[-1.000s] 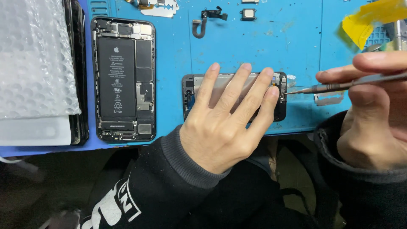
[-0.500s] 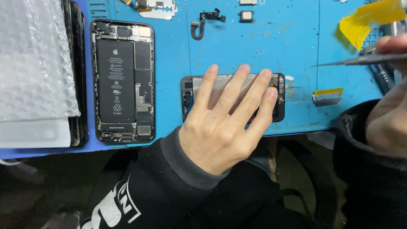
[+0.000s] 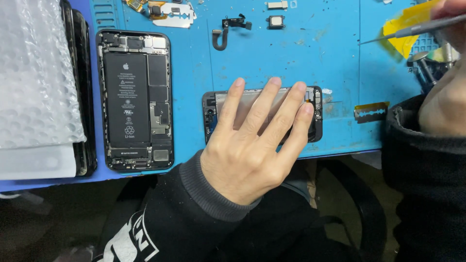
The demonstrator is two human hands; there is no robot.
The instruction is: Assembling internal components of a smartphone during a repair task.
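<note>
My left hand [image 3: 252,140] lies flat, fingers spread, on a black phone display panel [image 3: 315,114] that rests face down on the blue mat [image 3: 291,58]. My right hand [image 3: 444,97] is raised at the far right edge and grips a thin metal tool [image 3: 412,30] whose tip points left above the mat, well clear of the panel. An opened phone body [image 3: 133,99] with its battery and boards exposed sits to the left of my left hand.
A razor blade [image 3: 371,112] lies right of the panel. Small parts, a flex cable [image 3: 225,31] and a metal bracket [image 3: 172,13] sit along the mat's far edge. Yellow tape [image 3: 405,26] is at top right. Bubble wrap [image 3: 34,73] covers stacked dark phones at left.
My right hand lifted the metal tool away from the panel's right end and moved it up and to the right. My left hand stayed flat on the panel.
</note>
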